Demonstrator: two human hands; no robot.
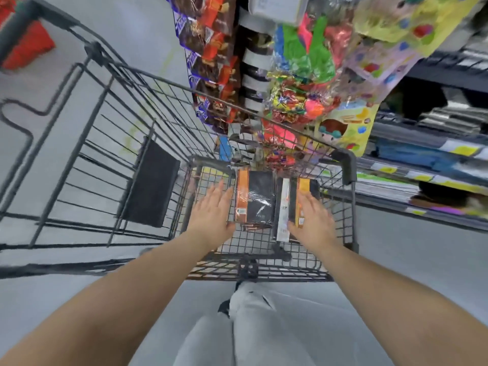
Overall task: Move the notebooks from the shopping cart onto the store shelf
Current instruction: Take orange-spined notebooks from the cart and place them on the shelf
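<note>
Two black notebooks with orange bands lie in the top seat basket of the grey wire shopping cart (111,107). The left notebook (257,198), wrapped in shiny plastic, lies flat. My left hand (212,210) hovers just left of it, fingers spread and holding nothing. The right notebook (295,196) lies beside a white strip. My right hand (313,220) rests over its near right corner with fingers apart; I cannot tell whether it grips. The store shelf (422,165) runs along the right.
Bags of colourful sweets (303,101) and snack packets (208,62) hang on a rack just beyond the cart. A black flap (150,188) stands in the cart's main basket. Grey floor (52,299) lies to the left and below, with my legs under the handle.
</note>
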